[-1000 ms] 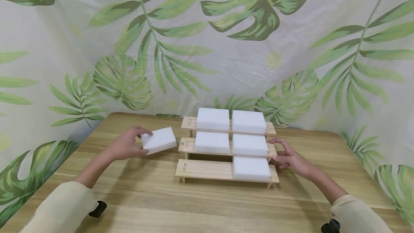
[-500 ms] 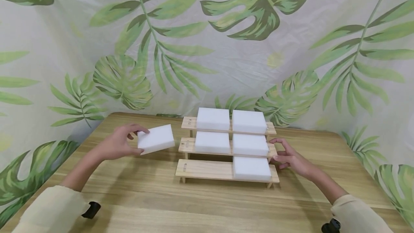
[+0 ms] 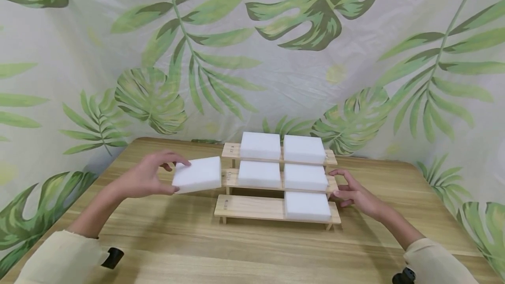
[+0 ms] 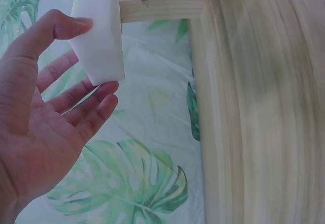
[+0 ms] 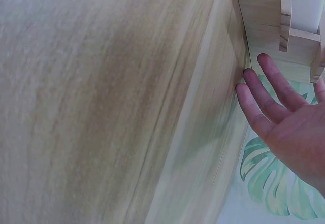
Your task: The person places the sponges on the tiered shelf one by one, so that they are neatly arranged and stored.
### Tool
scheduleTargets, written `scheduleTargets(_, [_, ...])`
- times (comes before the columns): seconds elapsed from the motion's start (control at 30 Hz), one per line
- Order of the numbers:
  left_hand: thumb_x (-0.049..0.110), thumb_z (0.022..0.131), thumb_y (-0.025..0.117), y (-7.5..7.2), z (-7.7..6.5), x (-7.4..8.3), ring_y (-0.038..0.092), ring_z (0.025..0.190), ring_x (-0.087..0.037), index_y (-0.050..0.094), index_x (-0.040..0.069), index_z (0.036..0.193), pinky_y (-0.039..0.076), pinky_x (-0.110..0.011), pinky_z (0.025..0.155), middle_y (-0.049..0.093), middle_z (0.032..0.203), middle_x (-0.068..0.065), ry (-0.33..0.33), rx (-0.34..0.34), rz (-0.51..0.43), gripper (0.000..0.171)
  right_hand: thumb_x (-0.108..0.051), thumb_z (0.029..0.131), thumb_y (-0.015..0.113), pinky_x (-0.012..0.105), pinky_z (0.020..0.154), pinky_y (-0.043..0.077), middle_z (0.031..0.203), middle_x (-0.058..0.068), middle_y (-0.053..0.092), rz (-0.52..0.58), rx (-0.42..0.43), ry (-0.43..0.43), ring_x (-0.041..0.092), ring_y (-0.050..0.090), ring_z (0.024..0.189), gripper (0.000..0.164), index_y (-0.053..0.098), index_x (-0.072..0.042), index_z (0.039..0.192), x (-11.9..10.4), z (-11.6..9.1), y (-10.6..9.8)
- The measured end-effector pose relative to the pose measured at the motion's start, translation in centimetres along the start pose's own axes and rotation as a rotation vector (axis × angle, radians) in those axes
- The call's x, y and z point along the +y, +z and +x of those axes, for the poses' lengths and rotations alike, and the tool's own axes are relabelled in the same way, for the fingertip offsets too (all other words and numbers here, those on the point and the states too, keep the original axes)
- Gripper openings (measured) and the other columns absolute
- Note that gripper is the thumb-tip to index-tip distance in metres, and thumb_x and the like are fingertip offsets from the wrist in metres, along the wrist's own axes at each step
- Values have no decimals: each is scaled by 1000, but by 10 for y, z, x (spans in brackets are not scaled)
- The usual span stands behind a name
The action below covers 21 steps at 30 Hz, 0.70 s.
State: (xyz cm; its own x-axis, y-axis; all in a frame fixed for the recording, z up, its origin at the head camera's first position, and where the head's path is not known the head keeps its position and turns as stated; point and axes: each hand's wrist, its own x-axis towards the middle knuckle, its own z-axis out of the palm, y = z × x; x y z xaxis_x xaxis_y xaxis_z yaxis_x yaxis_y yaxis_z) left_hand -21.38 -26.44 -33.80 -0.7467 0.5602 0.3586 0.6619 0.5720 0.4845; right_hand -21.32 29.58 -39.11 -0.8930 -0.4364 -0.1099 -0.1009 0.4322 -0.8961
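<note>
My left hand point(image 3: 147, 176) pinches a white foam block point(image 3: 199, 174) between thumb and fingers, just left of a three-tier wooden display stand point(image 3: 248, 206). In the left wrist view the block point(image 4: 99, 33) stands on edge, with the thumb on one side and the fingertips below. My right hand point(image 3: 360, 194) holds the right end of the stand's middle tier, index finger behind and thumb in front. Its other fingers point(image 5: 274, 84) reach out relaxed in the right wrist view; the thumb's contact is hidden there.
Several more white foam blocks sit on the stand: two on the top tier point(image 3: 331, 157), two on the middle, and one block point(image 3: 307, 205) at the bottom right. The bottom tier's left half is bare wood. A leaf-print sheet point(image 3: 292, 86) hangs behind the wooden table point(image 3: 252, 253).
My left hand first drew the foam block slightly left, then moved it right and turned it squarer to the stand, up beside the middle tier. The right hand has stayed in place.
</note>
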Motion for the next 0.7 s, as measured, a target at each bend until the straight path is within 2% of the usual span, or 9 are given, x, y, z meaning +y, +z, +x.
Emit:
scheduleTargets(0.2, [8, 70, 91, 4, 2, 8, 59, 100, -10, 72, 14, 118, 55, -31, 81, 69, 119, -1, 73, -32, -49, 52, -17, 105, 52, 47, 88, 52, 129, 30, 63, -1, 2, 0, 37, 63, 120, 59, 19, -1, 151, 1, 0, 0])
scheduleTargets(0.57, [10, 73, 90, 10, 6, 23, 59, 107, -12, 70, 18, 121, 55, -32, 83, 67, 123, -1, 105, -98, -133, 52, -18, 105, 52, 47, 88, 52, 128, 30, 64, 11, -5, -14, 27, 64, 116, 59, 18, 0, 151, 1, 0, -1])
scheduleTargets(0.7, [12, 74, 89, 16, 10, 29, 59, 107, -14, 71, 20, 121, 55, -32, 84, 66, 124, 0, 105, -130, -145, 51, -18, 105, 52, 47, 88, 52, 127, 29, 65, 9, -3, -12, 30, 64, 117, 60, 18, 0, 151, 1, 0, -1])
